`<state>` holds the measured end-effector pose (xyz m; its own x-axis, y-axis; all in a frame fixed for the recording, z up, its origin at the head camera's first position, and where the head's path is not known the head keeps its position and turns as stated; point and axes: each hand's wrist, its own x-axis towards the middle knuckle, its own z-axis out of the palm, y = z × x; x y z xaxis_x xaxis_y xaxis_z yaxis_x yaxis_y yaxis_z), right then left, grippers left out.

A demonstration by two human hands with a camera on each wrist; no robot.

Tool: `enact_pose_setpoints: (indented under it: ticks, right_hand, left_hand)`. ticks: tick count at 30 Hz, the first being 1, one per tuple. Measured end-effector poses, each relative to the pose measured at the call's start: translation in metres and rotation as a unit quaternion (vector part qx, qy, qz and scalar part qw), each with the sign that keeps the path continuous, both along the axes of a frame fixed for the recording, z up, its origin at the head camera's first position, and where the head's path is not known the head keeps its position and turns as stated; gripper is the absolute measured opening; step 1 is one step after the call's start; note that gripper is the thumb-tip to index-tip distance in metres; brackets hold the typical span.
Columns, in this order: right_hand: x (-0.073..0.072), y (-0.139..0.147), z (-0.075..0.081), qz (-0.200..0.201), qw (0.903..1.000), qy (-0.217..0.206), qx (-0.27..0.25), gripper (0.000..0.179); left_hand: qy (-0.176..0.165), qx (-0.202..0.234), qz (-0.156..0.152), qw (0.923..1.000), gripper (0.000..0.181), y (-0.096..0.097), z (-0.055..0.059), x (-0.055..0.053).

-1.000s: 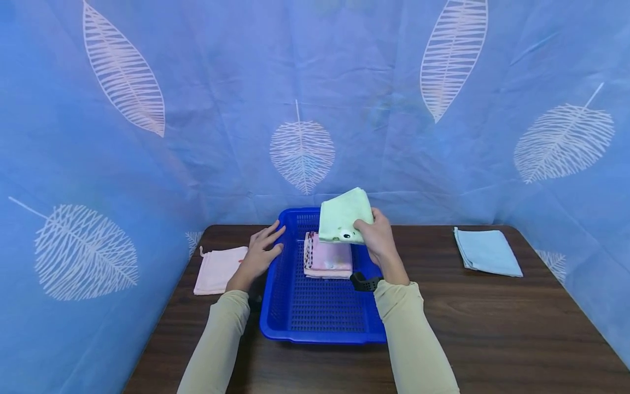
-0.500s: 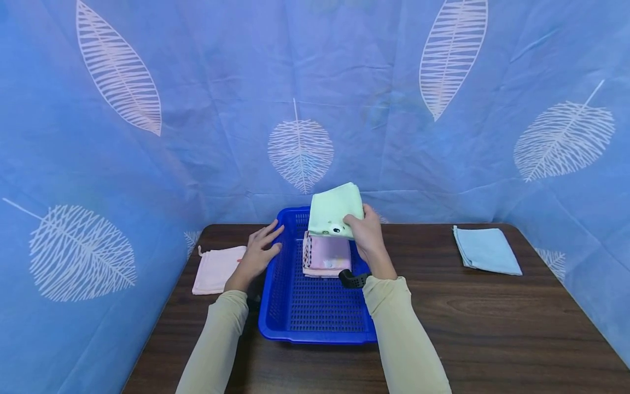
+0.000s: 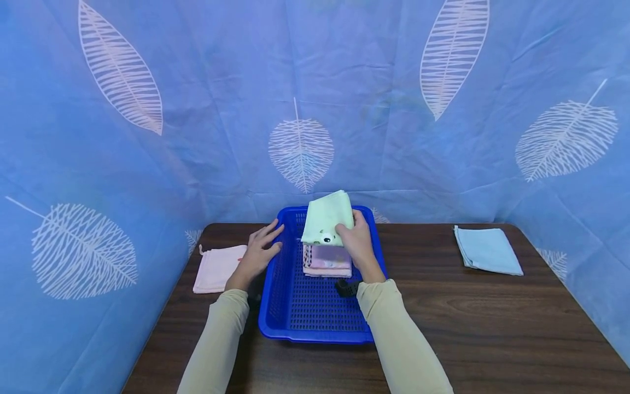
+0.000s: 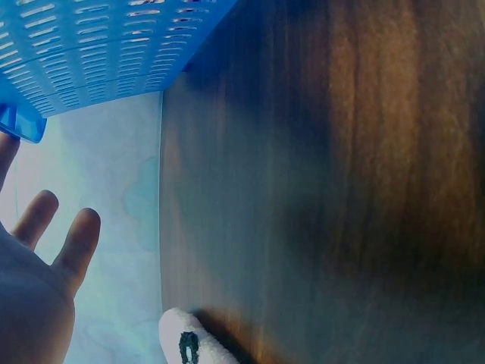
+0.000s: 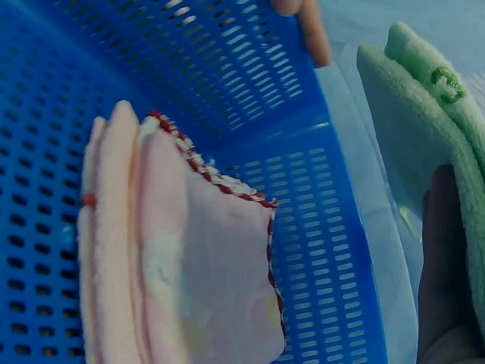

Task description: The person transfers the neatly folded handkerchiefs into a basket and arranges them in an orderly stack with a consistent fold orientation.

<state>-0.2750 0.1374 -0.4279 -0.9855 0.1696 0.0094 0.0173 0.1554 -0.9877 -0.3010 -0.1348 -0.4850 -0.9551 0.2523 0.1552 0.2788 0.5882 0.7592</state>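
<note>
My right hand (image 3: 357,241) grips a folded light green towel (image 3: 328,216) by its right edge, thumb on top beside a printed eye-like face. In the head view the towel hangs over the back of a blue plastic basket (image 3: 322,335) and overlaps a stack of folded pink towels (image 3: 328,264) lying in it. The right wrist view shows the green towel (image 5: 420,114) above the basket's rim, apart from the pink stack (image 5: 204,250). My left hand (image 3: 256,257) rests at the basket's left rim, fingers spread; its fingertips touch the rim in the left wrist view.
A folded pink towel (image 3: 220,269) with a small loop lies left of the basket, partly behind the left hand. A folded light blue towel (image 3: 487,251) lies at the right on the dark wooden table (image 3: 472,328). A blue leaf-patterned curtain (image 3: 236,137) stands behind.
My right hand has carried the green towel to the left, over the pink stack, and lowered it a little in the last half second. The left hand stays at the basket's rim.
</note>
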Motion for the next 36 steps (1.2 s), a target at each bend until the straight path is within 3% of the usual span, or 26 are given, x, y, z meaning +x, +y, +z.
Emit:
enact_pose_setpoints:
  ticks: [8, 18, 36]
  right_hand:
    - [0.002, -0.004, -0.002, 0.010, 0.9996, -0.003, 0.027, 0.055]
    - [-0.002, -0.004, -0.008, 0.007, 0.9976, -0.040, 0.056, 0.061]
    - [-0.006, -0.012, -0.021, 0.112, 0.9902, -0.078, 0.027, 0.077]
  left_hand:
    - [0.001, 0.027, -0.001, 0.9996, 0.053, -0.002, -0.001, 0.001]
    - [-0.009, 0.045, -0.001, 0.9989, 0.052, -0.001, -0.002, -0.002]
    - [-0.003, 0.053, -0.001, 0.9986, 0.053, -0.001, -0.006, -0.002]
